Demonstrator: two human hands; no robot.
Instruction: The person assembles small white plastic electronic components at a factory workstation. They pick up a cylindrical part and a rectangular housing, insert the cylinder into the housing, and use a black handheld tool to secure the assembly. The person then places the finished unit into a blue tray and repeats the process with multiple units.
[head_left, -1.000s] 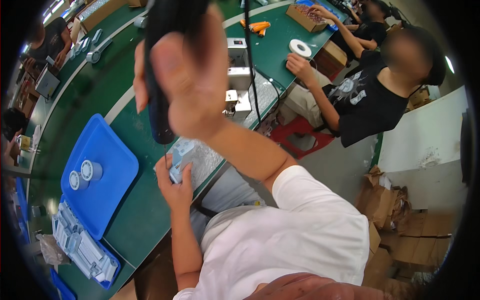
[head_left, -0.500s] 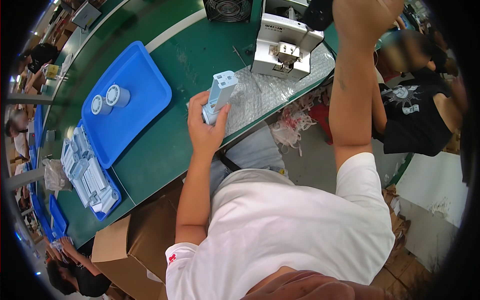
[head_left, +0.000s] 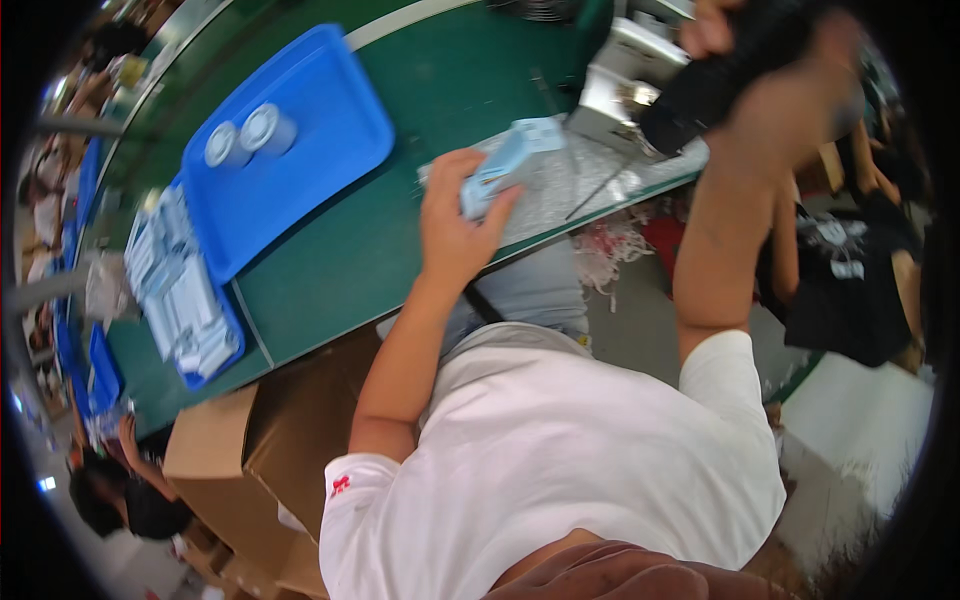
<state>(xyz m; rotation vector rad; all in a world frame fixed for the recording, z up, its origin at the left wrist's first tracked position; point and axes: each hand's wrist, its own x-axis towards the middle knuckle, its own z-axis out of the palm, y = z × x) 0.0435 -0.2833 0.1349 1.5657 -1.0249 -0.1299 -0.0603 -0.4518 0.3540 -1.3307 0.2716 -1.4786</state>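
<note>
My left hand (head_left: 458,225) is closed around a light-blue plastic housing (head_left: 502,163), a long trough-like part that slants up over the bench. In my right hand (head_left: 785,125), blurred by motion, is a black electric screwdriver (head_left: 725,85). Its thin bit points down and left, its tip beside the bench's front edge and apart from the housing. A white box-shaped machine (head_left: 605,100), perhaps a screw feeder, stands behind the screwdriver and is partly hidden by it.
A blue tray (head_left: 330,190) holds two white round parts (head_left: 268,130). Left of it, another tray is piled with light-blue plastic pieces (head_left: 185,300). Bubble wrap (head_left: 545,200) covers the bench's front. A cardboard box (head_left: 215,430) stands below, and co-workers sit on both sides.
My right hand has brought the screwdriver down from above the machine, closer to the housing. The housing in my left hand now leans more to the right. The whole view has shifted.
</note>
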